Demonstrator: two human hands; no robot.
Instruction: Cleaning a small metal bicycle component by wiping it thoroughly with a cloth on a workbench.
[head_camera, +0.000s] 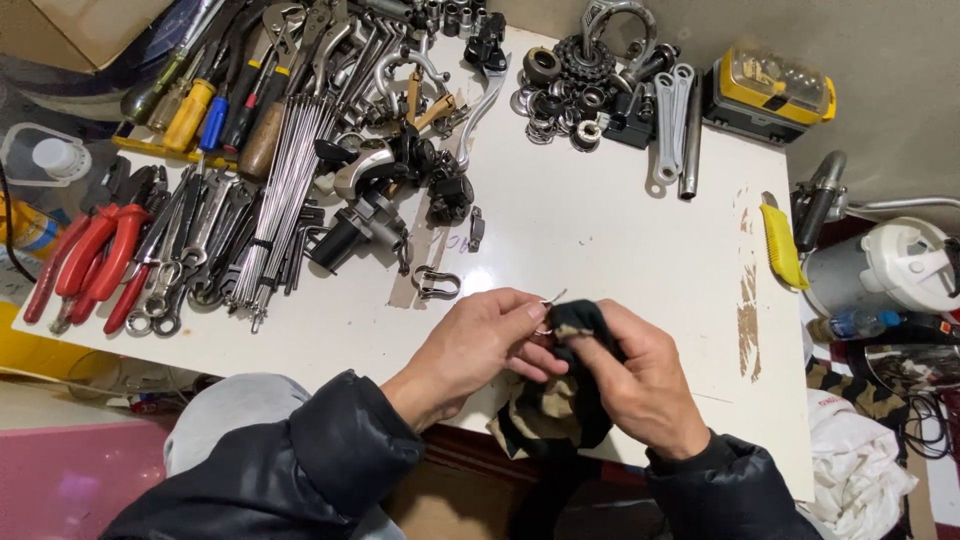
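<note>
A: What sits beyond the grip?

B: A white, scuffed table (600, 240); its near edge is cut off by the dark padded sleeves. Farther from the grip, up-left, lies a heap of metal spanners and black bicycle parts (330, 150), too tangled to sort out.

A: And in the hands?

B: The right hand (640, 385) is closed around a dark, camouflage-patterned rag (555, 410) that hangs below the table edge. The left hand (480, 345) pinches a small silver metal ring (548, 312) with thumb and fingertips, pressed into the rag's top fold.

A: Can you see the whole ring?

B: No. Only a thin arc and a short tip show just above the grip; the rest is hidden by fingers and cloth, so its exact shape is hard to tell.

A: Anything near?

B: A small silver clamp (436, 283), just up-left of the grip, apart from it.
</note>
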